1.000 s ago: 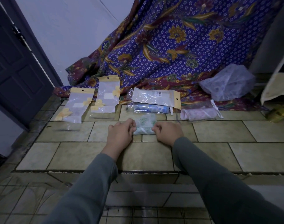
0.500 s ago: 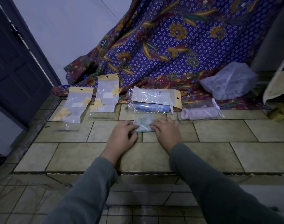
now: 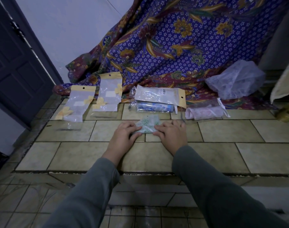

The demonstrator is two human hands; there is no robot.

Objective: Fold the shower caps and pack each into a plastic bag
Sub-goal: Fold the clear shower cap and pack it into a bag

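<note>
A small green-patterned shower cap [image 3: 148, 125] lies folded on the tiled floor between my hands. My left hand [image 3: 125, 134] presses on its left edge and my right hand [image 3: 171, 132] presses on its right edge, fingers flat over the fold. Behind it lies a clear plastic bag with a yellow header [image 3: 158, 96] on top of a packed blue cap [image 3: 154, 107]. A packed pink cap [image 3: 204, 111] rests to the right. Two empty bags with yellow flowers, the nearer bag [image 3: 75, 104] and the farther bag [image 3: 109, 94], lie at the left.
A purple floral cloth [image 3: 173, 43] hangs behind the bags. A loose white shower cap [image 3: 236, 79] sits on the cloth at right. A dark door [image 3: 14, 63] stands at the left. A step edge [image 3: 140, 173] crosses the floor near my forearms.
Both hands have slid toward me over the green cap, folding it smaller; more of the cap is now covered by my fingers.
</note>
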